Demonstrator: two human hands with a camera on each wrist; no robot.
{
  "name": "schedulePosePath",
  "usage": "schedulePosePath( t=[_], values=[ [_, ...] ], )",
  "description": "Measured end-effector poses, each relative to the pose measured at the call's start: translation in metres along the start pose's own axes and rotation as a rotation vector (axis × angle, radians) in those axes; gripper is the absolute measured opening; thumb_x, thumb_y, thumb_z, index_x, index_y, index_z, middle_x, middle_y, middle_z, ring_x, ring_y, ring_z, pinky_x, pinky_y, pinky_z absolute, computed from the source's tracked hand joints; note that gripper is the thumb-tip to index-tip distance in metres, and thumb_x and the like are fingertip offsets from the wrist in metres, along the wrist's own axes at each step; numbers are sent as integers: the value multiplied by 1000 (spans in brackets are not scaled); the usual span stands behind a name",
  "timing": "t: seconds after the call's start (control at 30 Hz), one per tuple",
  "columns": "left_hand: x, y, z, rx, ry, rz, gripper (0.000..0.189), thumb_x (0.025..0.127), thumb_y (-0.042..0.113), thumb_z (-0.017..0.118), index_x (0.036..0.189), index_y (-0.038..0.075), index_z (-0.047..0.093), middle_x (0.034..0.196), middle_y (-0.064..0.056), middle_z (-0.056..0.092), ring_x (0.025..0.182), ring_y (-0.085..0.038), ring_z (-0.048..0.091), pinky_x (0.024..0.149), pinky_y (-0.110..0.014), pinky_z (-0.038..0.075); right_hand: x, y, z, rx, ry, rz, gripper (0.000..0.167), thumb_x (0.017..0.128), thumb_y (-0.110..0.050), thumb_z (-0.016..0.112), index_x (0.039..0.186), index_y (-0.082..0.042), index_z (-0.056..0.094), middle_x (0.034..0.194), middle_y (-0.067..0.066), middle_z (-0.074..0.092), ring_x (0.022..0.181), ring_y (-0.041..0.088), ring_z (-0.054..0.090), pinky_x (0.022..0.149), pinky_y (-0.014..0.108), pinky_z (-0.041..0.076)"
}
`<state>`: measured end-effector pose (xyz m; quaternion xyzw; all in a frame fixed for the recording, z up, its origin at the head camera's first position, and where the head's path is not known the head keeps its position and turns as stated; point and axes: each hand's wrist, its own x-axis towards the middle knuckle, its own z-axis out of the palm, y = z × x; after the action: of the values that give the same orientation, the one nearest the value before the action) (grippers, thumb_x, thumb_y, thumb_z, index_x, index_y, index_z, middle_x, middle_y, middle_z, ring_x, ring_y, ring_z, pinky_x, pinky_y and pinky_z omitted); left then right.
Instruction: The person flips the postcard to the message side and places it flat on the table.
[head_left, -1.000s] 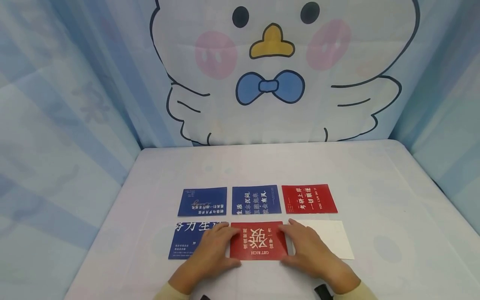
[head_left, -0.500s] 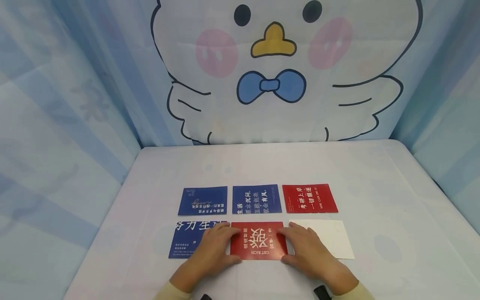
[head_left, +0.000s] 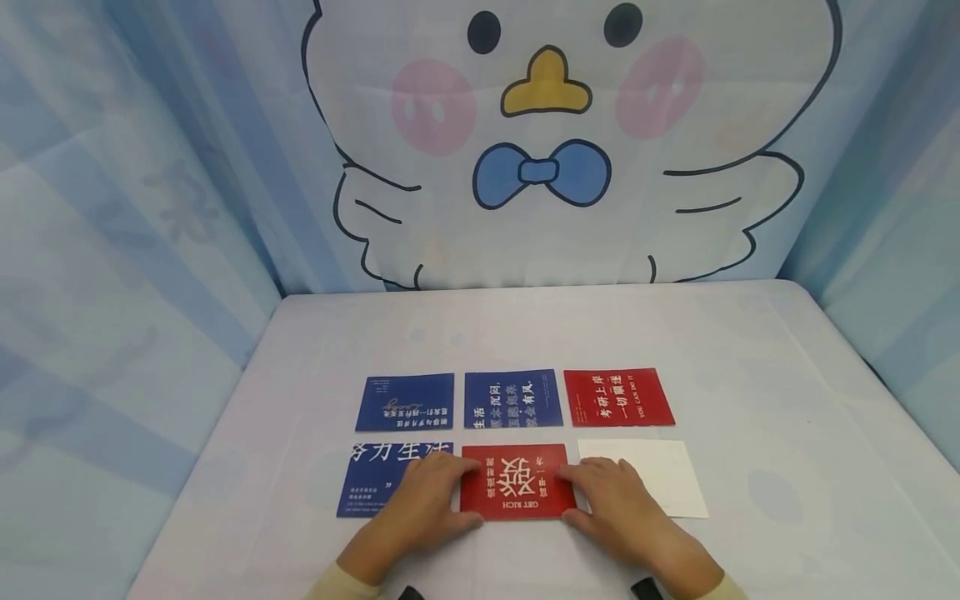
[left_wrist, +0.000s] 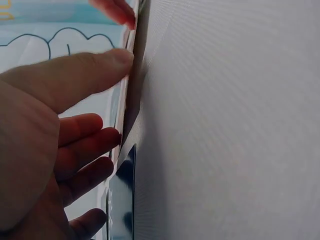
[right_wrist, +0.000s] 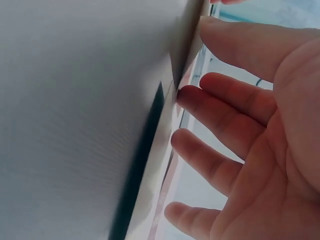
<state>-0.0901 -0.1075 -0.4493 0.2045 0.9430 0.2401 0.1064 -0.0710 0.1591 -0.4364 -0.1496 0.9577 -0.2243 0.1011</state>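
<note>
- Left hand (head_left: 420,504): fingers (left_wrist: 87,147) and thumb spread apart, loosely bent; thumb tip at the near left corner of the centre red card (head_left: 517,483), index tip farther along its left edge.
- Right hand (head_left: 622,508): mirrored posture, thumb and fingers likewise apart; thumb tip at the near right corner, index tip farther along the right edge.
- Centre red card: middle of the near row, between the two hands. Cannot tell whether it sits fully on the tabletop (head_left: 517,325).
- Near row, left: white-lettered blue card (head_left: 363,483), right part covered by the left hand.
- Near row, right: pale card (head_left: 667,479), near left part covered by the right hand.
- Far row, left to right: dark blue card (head_left: 405,402), second blue card (head_left: 513,400), far red card (head_left: 619,398); narrow gaps between them.
- Beyond the tabletop: hanging cloth (head_left: 543,242) with a cartoon figure and blue bow.
- Orientation, centre red card: long axis left–right, short ends facing the hands; small print along the near edge, large character mid-card.
</note>
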Motion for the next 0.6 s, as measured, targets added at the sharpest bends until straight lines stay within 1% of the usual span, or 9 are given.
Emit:
schedulePosePath(
  t=[0.13, 0.23, 0.33, 0.4, 0.53, 0.6],
  values=[
    [-2, 0, 0, 18, -4, 9, 64, 77, 32, 86, 132, 9, 62, 126, 0, 65, 121, -23, 54, 104, -52, 39, 1, 0, -2, 1, -22, 2, 54, 79, -23, 84, 128, -7, 67, 120, 8, 67, 123, 35, 53, 107, 69, 28],
    [-3, 0, 0, 23, 3, 22, 61, 79, 32, 83, 132, 9, 63, 125, 0, 65, 121, -23, 53, 103, -51, 39, 1, 0, -3, 3, -35, 7, 52, 80, -23, 82, 127, -7, 67, 120, 8, 68, 124, 35, 52, 107, 70, 27],
    [-3, 0, -1, 13, 17, 33, 56, 82, 32, 80, 130, 8, 64, 122, 1, 67, 118, -22, 54, 101, -50, 40, 1, 0, -4, -1, -42, 13, 52, 80, -25, 82, 127, -8, 68, 121, 7, 68, 125, 35, 52, 108, 70, 25],
    [-3, 1, -1, -1, 21, 33, 54, 83, 32, 78, 129, 8, 65, 119, 1, 67, 116, -21, 55, 100, -50, 41, 0, -1, -3, 1, -43, 21, 55, 78, -26, 84, 128, -9, 67, 122, 7, 67, 126, 35, 52, 108, 71, 24],
    [-3, 1, -1, -30, 25, 27, 51, 84, 31, 76, 128, 7, 66, 115, 1, 68, 112, -20, 56, 98, -48, 41, 0, -1, 0, -5, -14, 26, 59, 73, -25, 88, 126, -10, 68, 122, 6, 67, 126, 35, 51, 108, 71, 23],
    [-2, 0, -1, -38, 29, 27, 51, 85, 32, 75, 128, 6, 67, 113, 1, 68, 110, -20, 57, 97, -47, 42, 0, -1, 2, -12, 13, 19, 55, 74, -21, 87, 124, -9, 68, 120, 7, 68, 125, 35, 52, 107, 71, 24]
  ],
)
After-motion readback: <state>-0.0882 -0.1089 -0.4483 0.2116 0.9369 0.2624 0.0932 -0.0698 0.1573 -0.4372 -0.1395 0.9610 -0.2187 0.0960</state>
